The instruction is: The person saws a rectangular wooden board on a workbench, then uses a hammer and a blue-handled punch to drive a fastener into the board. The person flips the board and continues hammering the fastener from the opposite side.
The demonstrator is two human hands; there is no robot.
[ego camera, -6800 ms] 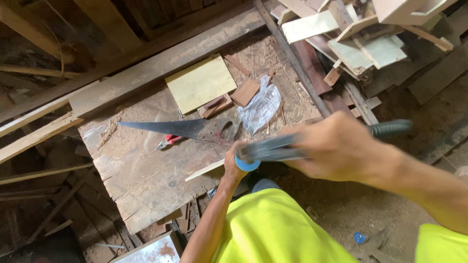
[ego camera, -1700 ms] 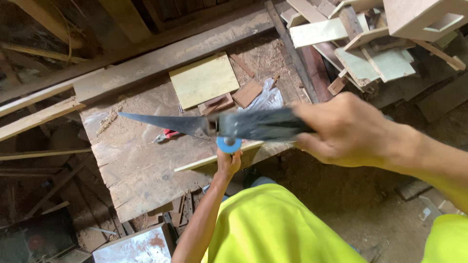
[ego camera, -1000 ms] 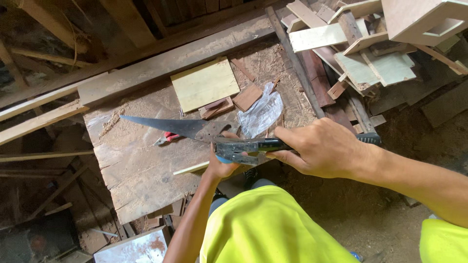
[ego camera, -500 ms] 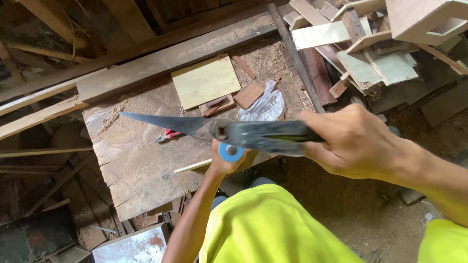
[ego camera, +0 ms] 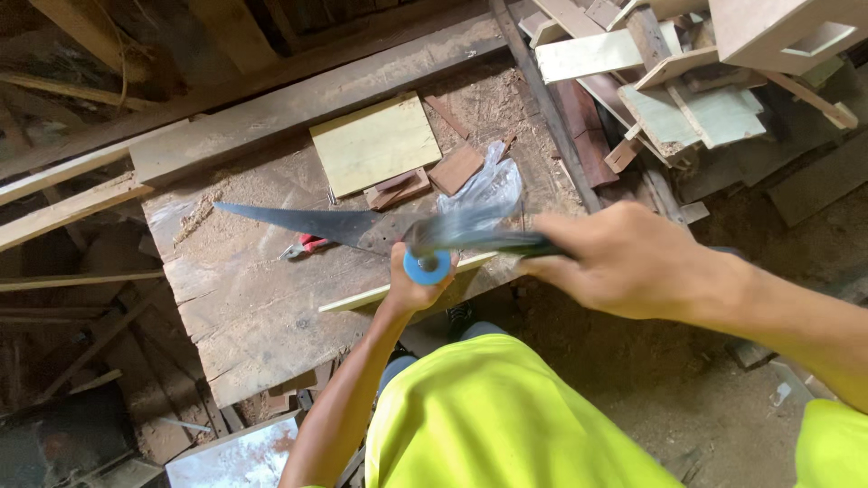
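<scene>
Two hands meet over the dusty wooden surface [ego camera: 271, 316]: left hand [ego camera: 414, 282], fingers closed around a blue-capped handle [ego camera: 427, 267]; right hand [ego camera: 624, 262], fingers gripping a blurred dark tool [ego camera: 479, 239]. Behind lie a saw blade [ego camera: 298, 221] and a crumpled clear plastic bag [ego camera: 488, 185], contents unclear.

Motion-blurred dark tool [ego camera: 479, 239] level above blue-capped handle [ego camera: 427, 267], over the sawdust-strewn workbench [ego camera: 262, 316].

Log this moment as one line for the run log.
left hand: holds saw | right hand: holds blurred tool | workbench: yellow board
</scene>
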